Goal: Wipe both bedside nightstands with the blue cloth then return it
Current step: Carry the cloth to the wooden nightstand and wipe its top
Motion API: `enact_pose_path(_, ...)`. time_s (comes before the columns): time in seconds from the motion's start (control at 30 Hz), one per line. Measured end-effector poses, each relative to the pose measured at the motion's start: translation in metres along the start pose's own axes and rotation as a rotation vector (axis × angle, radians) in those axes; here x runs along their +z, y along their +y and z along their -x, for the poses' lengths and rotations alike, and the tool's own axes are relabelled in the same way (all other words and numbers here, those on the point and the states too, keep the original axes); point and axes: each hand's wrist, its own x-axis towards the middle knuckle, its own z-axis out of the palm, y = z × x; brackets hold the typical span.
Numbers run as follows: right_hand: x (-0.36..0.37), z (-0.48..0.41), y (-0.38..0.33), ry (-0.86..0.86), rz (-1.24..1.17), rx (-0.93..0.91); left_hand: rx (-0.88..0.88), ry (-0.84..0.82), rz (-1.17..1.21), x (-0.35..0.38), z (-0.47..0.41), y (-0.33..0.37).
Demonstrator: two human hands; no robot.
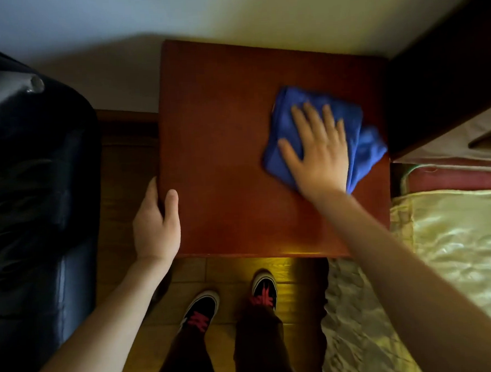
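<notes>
Cloth [370, 148], blue and bunched, is lying on the right half of the nightstand [232, 172] top. I am seeing the right hand [319, 156] pressing down on it, fingers straight and spread. The left hand [155, 222] is gripping the nightstand's left edge, thumb on top. The bed [454, 231] is sitting just beside, on the right.

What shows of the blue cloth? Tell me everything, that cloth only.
The blue cloth is a fuzzy-looking fabric, loosely folded into a rumpled, roughly square pad with a bunched corner sticking out to the right. It lies flat on the right half of the reddish-brown wooden nightstand, near its right edge. The right hand presses it with spread, straight fingers, covering its middle.
</notes>
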Motion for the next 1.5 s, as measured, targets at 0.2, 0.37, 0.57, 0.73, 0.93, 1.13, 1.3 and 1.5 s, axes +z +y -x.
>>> enact_pose_path(0.2,0.014,0.128,-0.018,-0.074,0.032,-0.253,-0.014,-0.003,0.009,0.0,0.002,0.007)
enact_pose_path(0.37,0.013,0.059,-0.016,-0.033,-0.008,-0.304,-0.014,0.011,0.001,0.001,0.001,0.001)
enact_pose_path(0.57,0.004,-0.096,-0.02,0.003,0.017,-0.058,0.013,0.043,-0.019,0.005,-0.002,-0.005)
enact_pose_path(0.73,0.005,-0.104,-0.032,0.003,0.031,0.019,0.002,0.059,-0.032,0.003,-0.001,-0.004)
enact_pose_path(0.93,0.011,0.063,-0.056,-0.147,-0.01,-0.292,-0.01,-0.008,-0.007,-0.001,0.001,0.0)
enact_pose_path(1.13,0.014,0.099,-0.046,-0.22,0.033,-0.593,-0.033,-0.005,0.039,-0.004,0.001,0.004)
enact_pose_path(1.3,0.021,-0.027,-0.069,-0.042,-0.002,-0.424,-0.026,0.007,0.061,-0.002,-0.002,-0.005)
enact_pose_path(1.5,0.011,-0.123,-0.087,-0.043,0.032,-0.183,-0.046,0.003,0.084,-0.002,-0.001,-0.004)
